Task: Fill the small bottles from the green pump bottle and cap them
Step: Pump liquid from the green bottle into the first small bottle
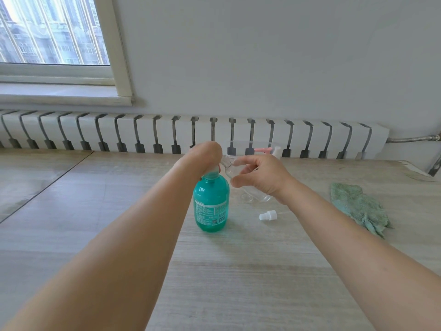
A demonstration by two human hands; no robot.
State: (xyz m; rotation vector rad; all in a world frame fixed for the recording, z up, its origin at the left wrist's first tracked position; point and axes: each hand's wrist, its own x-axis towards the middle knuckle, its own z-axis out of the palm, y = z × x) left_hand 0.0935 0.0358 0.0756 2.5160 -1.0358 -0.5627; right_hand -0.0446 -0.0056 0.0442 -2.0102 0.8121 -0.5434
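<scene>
One green pump bottle (211,203) stood upright mid-table (238,271); my left hand (202,155) pressed down on its pump head, finger positions hidden from view. My right hand (259,176) pinched a small clear bottle (228,168), tilted, mouth at the spout. White cap (267,215) lay just beside; green cloth (358,206) farther right.
</scene>
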